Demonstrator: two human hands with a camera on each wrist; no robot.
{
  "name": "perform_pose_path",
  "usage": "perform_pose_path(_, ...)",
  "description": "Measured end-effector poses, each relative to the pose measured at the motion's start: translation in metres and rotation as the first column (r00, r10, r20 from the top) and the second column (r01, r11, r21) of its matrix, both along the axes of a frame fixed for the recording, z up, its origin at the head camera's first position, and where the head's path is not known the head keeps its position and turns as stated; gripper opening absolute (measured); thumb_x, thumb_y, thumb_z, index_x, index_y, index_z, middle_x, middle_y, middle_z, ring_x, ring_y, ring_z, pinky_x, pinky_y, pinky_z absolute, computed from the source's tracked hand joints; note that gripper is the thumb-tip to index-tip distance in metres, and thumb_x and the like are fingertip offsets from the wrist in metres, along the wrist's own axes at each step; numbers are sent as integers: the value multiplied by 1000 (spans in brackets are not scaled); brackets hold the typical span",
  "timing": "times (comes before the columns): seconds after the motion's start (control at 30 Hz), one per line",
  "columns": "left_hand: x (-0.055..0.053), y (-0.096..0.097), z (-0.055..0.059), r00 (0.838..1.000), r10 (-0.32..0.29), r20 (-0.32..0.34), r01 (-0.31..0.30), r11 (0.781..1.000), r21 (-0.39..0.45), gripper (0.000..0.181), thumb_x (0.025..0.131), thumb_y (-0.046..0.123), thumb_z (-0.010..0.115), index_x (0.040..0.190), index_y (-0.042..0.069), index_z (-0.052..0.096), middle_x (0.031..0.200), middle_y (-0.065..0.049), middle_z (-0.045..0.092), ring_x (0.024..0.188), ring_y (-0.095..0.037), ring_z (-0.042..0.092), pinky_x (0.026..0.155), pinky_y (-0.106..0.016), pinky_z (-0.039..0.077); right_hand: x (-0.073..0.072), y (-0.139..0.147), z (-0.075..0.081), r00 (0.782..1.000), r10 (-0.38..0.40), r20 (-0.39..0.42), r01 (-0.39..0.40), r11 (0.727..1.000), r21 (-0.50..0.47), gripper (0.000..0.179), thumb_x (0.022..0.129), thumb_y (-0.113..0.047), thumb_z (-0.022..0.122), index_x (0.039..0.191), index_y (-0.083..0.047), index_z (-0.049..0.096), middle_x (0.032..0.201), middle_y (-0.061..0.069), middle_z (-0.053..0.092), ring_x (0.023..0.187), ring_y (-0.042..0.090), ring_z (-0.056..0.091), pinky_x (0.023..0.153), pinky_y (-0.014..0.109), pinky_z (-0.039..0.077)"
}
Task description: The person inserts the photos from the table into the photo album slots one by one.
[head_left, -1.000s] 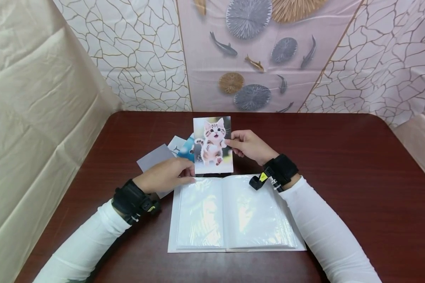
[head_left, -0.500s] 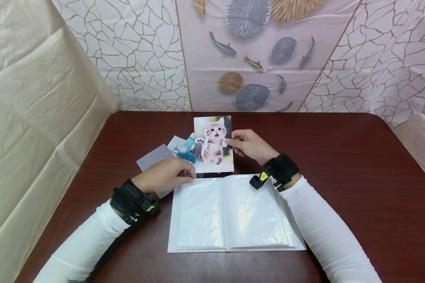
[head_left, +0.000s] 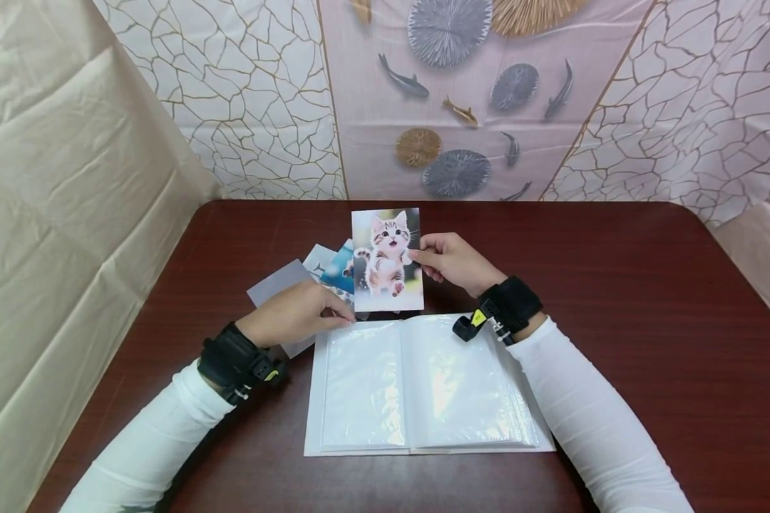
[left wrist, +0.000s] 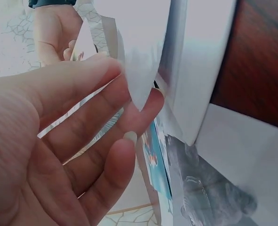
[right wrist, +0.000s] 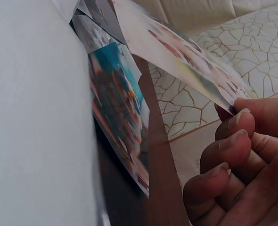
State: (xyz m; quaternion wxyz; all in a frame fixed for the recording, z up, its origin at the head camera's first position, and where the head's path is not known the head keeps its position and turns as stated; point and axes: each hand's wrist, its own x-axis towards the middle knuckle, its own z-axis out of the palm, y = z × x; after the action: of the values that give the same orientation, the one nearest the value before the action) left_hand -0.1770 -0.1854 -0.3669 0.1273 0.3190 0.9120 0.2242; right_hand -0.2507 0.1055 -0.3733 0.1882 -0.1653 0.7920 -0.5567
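The right hand (head_left: 460,263) pinches the right edge of a kitten photo (head_left: 388,258) between thumb and fingers. This photo is held up above the far side of an open photo album (head_left: 362,388) with clear plastic pockets. At the album's top left corner, the left hand (head_left: 298,311) pinches the corner of a white album page (left wrist: 146,42) between thumb and fingers. Both visible album pages look white, with glare on the plastic. In the right wrist view, the kitten photo (right wrist: 176,52) slants away from the fingertips.
Several loose photos lie behind and left of the album, including a grey-backed one (head_left: 281,283) and a blue one (head_left: 339,269), partly covered by the left hand and the kitten photo. The dark red-brown table (head_left: 629,320) reaches a patterned cloth backdrop (head_left: 455,92).
Almost nothing moves. The left hand shifts very slightly at the album corner, while the right hand keeps the kitten photo in nearly the same place.
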Motion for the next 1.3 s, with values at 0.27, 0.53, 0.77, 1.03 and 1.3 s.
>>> perform_pose_path(0.27, 0, 3, -5, 999, 6, -37, -7, 1000, -20, 3, 93, 23, 75, 90, 23, 76, 88, 10, 69, 78, -7, 56, 68, -25, 49, -1, -1, -2, 1000, 1, 0, -1, 1000, 11, 28, 104, -18, 59, 79, -7, 53, 63, 0, 48, 59, 13, 45, 58, 26, 39)
perform_pose_path(0.53, -1, 3, -11, 999, 50, 14, -49, 998, -28, 19, 94, 32, 74, 81, 21, 65, 82, 4, 56, 70, -10, 50, 59, -24, 40, -1, -2, -2, 1000, 0, 3, 0, 1000, 5, 27, 103, -17, 59, 79, -7, 54, 63, 0, 48, 59, 12, 45, 57, 25, 39)
perform_pose_path(0.77, -1, 1, -15, 998, 43, 47, -41, 998, -43, 24, 94, 38, 72, 82, 20, 62, 82, 3, 53, 69, -10, 49, 59, -24, 39, 0, -2, -2, 1000, 4, 2, -4, 1000, 10, 27, 103, -17, 59, 79, -7, 53, 63, 0, 47, 58, 13, 44, 57, 25, 39)
perform_pose_path(1.03, -3, -3, -12, 999, -23, 45, 25, 999, -47, 16, 99, 29, 67, 86, 19, 67, 87, 1, 53, 76, -11, 49, 65, -24, 42, -1, -2, -1, 1000, 10, -6, -10, 1000, 11, 30, 103, -20, 60, 78, -6, 51, 60, -1, 44, 56, 13, 41, 57, 27, 35)
perform_pose_path(1.3, -4, -6, -6, 995, 0, 102, 7, 998, -65, 13, 103, 24, 60, 97, 17, 69, 79, 4, 53, 71, -10, 48, 64, -26, 41, -4, -4, -2, 1000, 1, -24, -1, 1000, 15, 28, 102, -21, 62, 81, -5, 57, 59, -2, 43, 55, 14, 41, 58, 27, 35)
